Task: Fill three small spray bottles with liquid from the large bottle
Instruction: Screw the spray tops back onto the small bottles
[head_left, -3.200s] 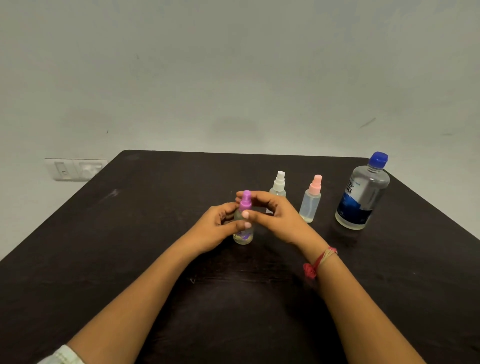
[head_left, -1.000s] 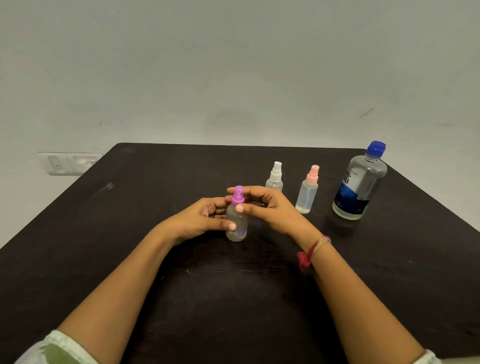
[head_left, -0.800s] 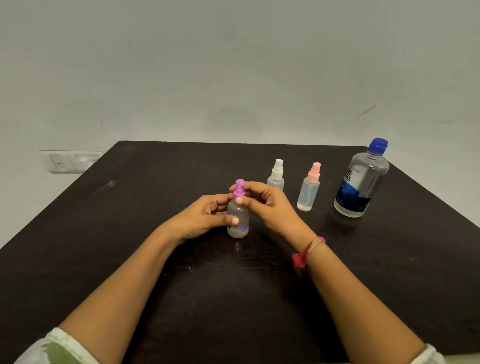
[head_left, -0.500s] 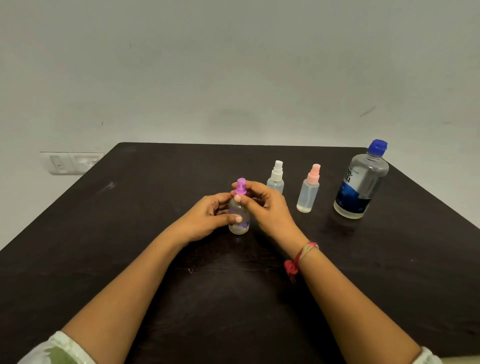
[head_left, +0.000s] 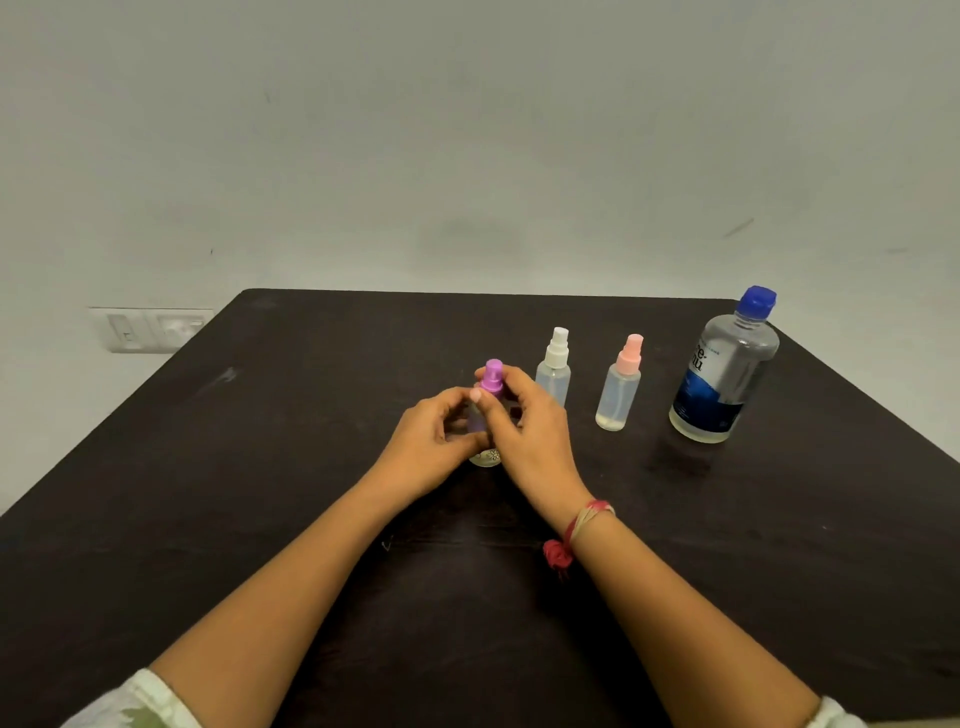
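Observation:
A small clear spray bottle with a purple top (head_left: 490, 375) stands on the dark table (head_left: 260, 467) at the centre. My left hand (head_left: 431, 447) grips its body, and my right hand (head_left: 524, 431) pinches the purple spray head with thumb and fingers. Behind it to the right stand a spray bottle with a white top (head_left: 554, 366) and one with a pink top (head_left: 619, 384), each holding a little clear liquid. The large clear bottle (head_left: 724, 369) with a blue cap and blue label stands capped at the far right.
A white wall rises behind the table, with a switch plate (head_left: 150, 328) at the left. The table's back right corner lies just beyond the large bottle. A red thread band circles my right wrist.
The purple-topped bottle stays between my hands. My right fingers have shifted round the spray head and my right hand now covers more of the bottle's body.

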